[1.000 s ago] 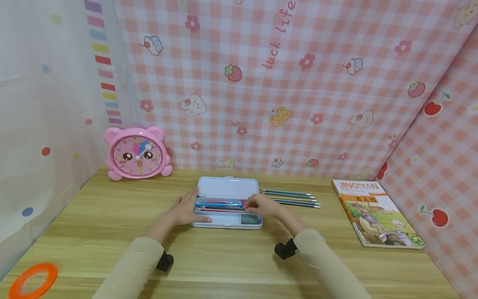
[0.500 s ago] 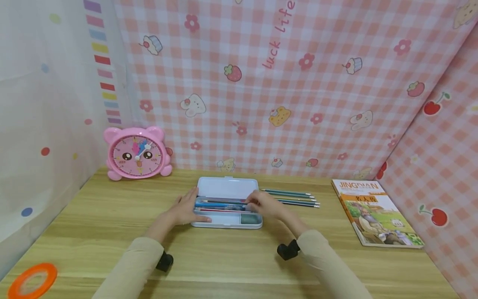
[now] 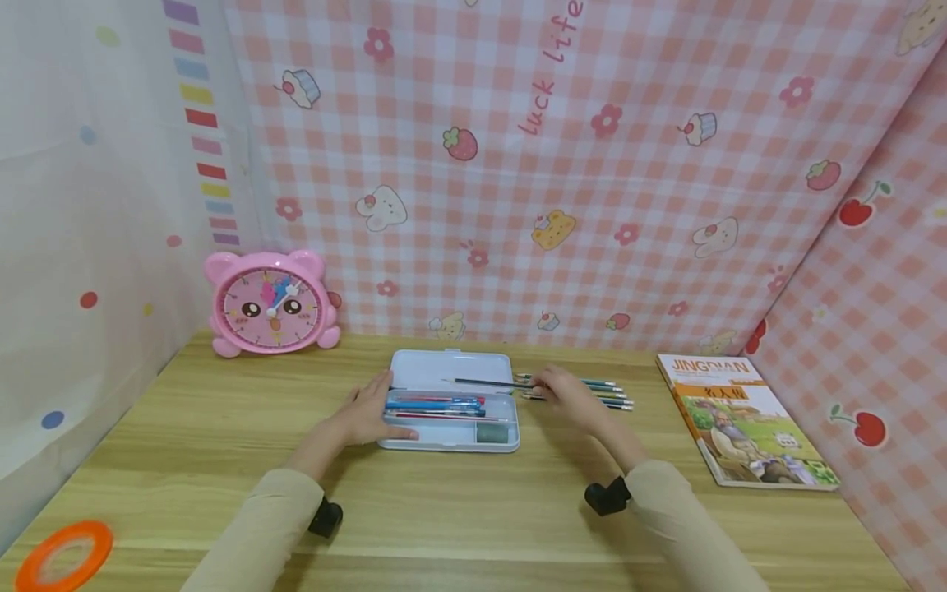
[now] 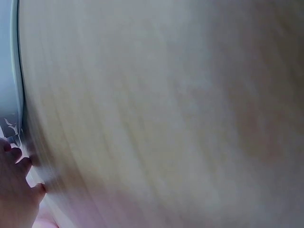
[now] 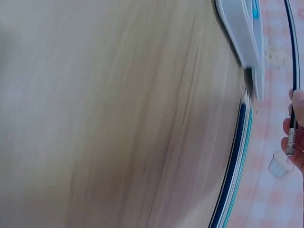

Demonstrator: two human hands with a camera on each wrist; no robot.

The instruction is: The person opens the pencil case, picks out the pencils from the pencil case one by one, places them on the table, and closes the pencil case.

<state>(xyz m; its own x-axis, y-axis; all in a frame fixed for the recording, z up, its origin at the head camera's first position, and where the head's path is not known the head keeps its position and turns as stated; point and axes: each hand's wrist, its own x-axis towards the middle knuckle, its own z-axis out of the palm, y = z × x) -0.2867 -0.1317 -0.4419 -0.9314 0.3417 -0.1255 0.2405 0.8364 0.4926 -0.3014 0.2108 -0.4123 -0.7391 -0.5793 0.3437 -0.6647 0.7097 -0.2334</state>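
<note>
My right hand [image 3: 565, 396], right of centre, has thumb and fingers pinched on a dark pencil [image 3: 481, 381]. Grip's back near the metal ferrule, per the right wrist view; tip points left, over the lid [image 3: 451, 362] of the pencil case [image 3: 429, 433]. Holding the tail end presumably leaves the long shaft free to swing over things without my knuckles bumping them.

My left hand [image 3: 364, 413], left of centre: fingers spread and fairly straight, holding no pen or pencil, thumb on the case's front left part, other fingers up by the hinge corner. Looks like bracing, so the light case doesn't slide. Left wrist view only catches part of that hand at lower left; exact fingertip contact, can't tell.

Case sits mid-frame, lid laid back flat-ish toward the wall, so the tray is reachable. Pens and pencils [image 3: 436, 404] lie lengthwise in the long section, likely because that's the way they fit; dark green block [image 3: 492, 433] in the small front right compartment.

Loose pencils [image 3: 617, 400] just right of the case, roughly parallel, ferrules rightward, probably lined up for easy picking. Pink clock [image 3: 271, 304] upper left, book [image 3: 747, 427] far right, orange ring [image 3: 96, 538] lower left: all well apart from my hands, seemingly parked aside.
</note>
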